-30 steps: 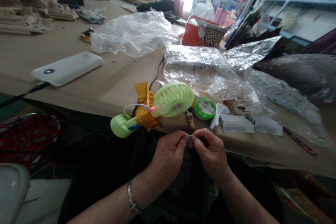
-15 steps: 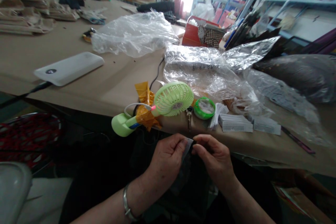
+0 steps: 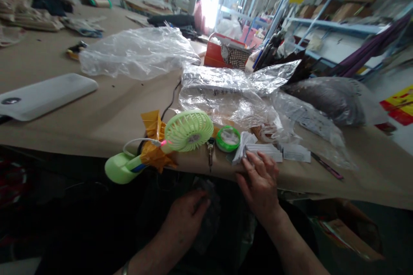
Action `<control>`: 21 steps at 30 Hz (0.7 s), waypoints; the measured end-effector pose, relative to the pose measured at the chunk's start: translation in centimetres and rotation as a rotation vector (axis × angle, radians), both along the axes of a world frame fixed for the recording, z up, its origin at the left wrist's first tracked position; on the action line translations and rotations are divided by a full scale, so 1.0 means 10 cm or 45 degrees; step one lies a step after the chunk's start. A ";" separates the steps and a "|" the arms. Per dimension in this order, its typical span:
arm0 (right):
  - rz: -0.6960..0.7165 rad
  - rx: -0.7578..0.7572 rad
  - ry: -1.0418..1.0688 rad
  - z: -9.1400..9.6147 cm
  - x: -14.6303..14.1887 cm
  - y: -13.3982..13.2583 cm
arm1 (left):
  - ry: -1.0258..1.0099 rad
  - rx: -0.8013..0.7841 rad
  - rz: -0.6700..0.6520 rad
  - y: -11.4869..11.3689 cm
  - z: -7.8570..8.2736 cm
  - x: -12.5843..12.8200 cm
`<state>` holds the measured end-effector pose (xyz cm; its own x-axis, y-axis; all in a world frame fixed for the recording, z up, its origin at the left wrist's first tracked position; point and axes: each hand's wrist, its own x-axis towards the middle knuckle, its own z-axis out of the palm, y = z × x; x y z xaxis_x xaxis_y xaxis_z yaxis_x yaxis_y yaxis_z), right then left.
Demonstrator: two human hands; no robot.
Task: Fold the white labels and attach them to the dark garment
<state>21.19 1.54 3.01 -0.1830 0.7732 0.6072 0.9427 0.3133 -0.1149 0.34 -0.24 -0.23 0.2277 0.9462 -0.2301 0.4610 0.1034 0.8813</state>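
My right hand reaches over the table's front edge. Its fingers are apart, and the fingertips rest at the near side of a stack of white printed labels. Left of that stack lies a loose bundle of white paper strips. Below the table edge, my left hand is closed, thumb against fingers. A dim, greyish see-through piece, like plastic film, hangs or lies beside its fingertips. Shadow hides what the left fingers hold. A second small stack of labels sits to the right.
A green handheld fan is fixed at the edge with brown tape. Nearby are a small screwdriver-like tool, a green round tub and pink-handled tweezers. Clear plastic bags and a white power bank lie behind.
My hands have parted. The right one has moved forward onto the labels and spread its fingers; the left has dropped lower and left, its small white label no longer visible. The view has turned right.
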 end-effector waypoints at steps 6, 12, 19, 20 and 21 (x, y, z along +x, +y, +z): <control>0.102 0.132 0.122 -0.01 0.07 0.02 | -0.294 -0.095 0.075 0.00 0.13 0.08; 0.305 0.082 0.353 0.06 0.03 -0.18 | -0.774 -0.477 0.084 0.04 0.39 0.32; 0.482 -0.079 0.283 0.11 -0.13 -0.59 | -1.394 -0.906 0.233 0.10 0.54 0.56; 0.490 -0.077 0.264 0.12 -0.11 -0.58 | -1.365 -0.910 0.265 0.10 0.53 0.57; 0.485 -0.069 0.248 0.12 -0.06 -0.55 | -1.323 -0.916 0.279 0.10 0.52 0.58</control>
<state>20.57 -3.94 4.25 -0.3474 0.7044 0.6190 0.7198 0.6234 -0.3054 6.10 0.80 5.02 0.4632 0.7236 -0.5117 -0.4933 0.6902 0.5294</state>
